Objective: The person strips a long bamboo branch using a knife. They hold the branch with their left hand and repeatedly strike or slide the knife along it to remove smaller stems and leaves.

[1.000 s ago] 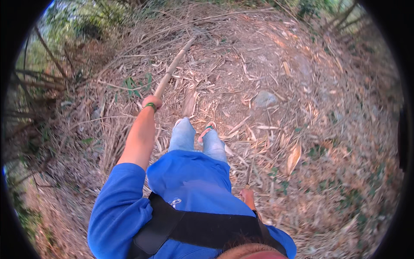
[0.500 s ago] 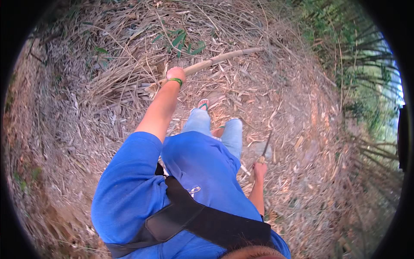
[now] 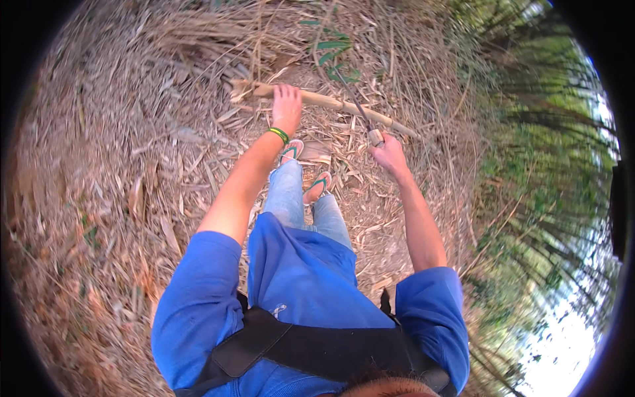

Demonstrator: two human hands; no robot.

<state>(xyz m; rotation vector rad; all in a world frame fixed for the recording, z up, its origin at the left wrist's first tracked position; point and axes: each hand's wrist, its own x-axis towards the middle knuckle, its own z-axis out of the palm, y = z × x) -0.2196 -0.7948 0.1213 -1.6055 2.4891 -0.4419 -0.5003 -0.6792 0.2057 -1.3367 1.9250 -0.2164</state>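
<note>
A pale bamboo pole (image 3: 324, 100) stretches across in front of me, its left end split and ragged. My left hand (image 3: 287, 108) is closed over the pole close to that broken end, a green and yellow band at the wrist. In my right hand (image 3: 389, 154) is a long thin-bladed knife, like a machete (image 3: 358, 106), gripped by its light wooden handle. Its dark blade points up and to the left, crossing over the pole right of my left hand. Whether the blade touches the bamboo I cannot tell.
Dry bamboo leaves and litter (image 3: 165, 198) cover the ground. A heap of dry stalks (image 3: 205, 40) lies beyond the pole, with a green leafy sprig (image 3: 333, 46) beside it. Bamboo growth (image 3: 529, 152) stands at right. My sandalled feet (image 3: 319, 185) are just below the pole.
My right hand has swung the machete up from low at my right side to the pole. The pole's right end has dropped, and my left hand stays on it, slightly farther right.
</note>
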